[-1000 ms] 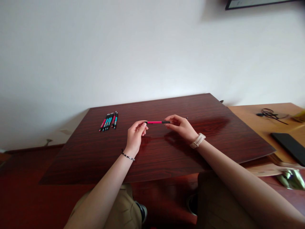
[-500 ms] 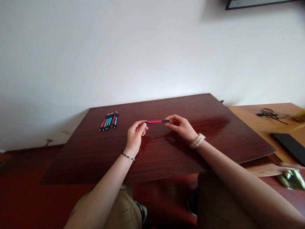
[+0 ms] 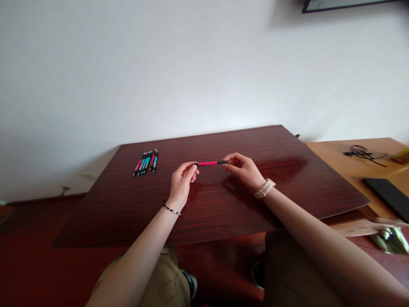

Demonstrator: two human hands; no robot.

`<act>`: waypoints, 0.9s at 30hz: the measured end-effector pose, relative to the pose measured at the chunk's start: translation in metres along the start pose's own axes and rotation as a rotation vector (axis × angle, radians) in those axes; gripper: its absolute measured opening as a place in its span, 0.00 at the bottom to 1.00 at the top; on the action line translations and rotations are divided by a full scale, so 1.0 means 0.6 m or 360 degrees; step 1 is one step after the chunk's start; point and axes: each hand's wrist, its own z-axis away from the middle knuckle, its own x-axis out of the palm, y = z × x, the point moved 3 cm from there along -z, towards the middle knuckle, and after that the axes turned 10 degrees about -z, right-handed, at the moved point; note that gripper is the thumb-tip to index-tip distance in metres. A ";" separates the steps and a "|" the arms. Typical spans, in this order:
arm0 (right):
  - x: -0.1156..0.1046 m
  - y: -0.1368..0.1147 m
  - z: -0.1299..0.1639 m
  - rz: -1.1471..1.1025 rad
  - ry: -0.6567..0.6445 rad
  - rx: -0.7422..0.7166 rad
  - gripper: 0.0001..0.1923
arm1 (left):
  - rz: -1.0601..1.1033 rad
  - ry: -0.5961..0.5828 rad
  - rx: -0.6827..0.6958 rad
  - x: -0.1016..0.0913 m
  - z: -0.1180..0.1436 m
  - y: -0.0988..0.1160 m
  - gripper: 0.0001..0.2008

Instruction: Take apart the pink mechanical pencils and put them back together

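- While held level above the dark wooden table point(image 3: 223, 213), pink pen point(image 3: 209, 163) spanned between two hands, clear of the surface; step in hand judged as working the two ends apart or together.
- Both forearms reaching in from below, wrists raised off the wood.
- Right hand point(image 3: 244, 170): fingertips pinched on the pen's dark right end.
- Left hand point(image 3: 182, 181): fingers curled, tips closed on the left end.
- Next move likely calling for a steady counter-grip and a straight pull or twist.
- Row of pens point(image 3: 146, 162) well apart, far left.

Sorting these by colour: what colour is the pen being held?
Pink barrel with black ends, pen, head view.
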 end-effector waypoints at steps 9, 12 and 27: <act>0.003 -0.006 0.003 -0.0025 0.0016 0.0046 0.18 | -0.0029 -0.0016 0.0016 -0.001 -0.001 -0.002 0.15; 0.002 -0.009 0.003 0.0040 0.0009 0.0051 0.18 | -0.0040 -0.0024 0.0026 0.000 0.000 -0.002 0.15; -0.001 -0.005 -0.001 0.0322 -0.0100 0.0019 0.31 | -0.0192 -0.0073 0.0074 0.003 0.004 0.006 0.14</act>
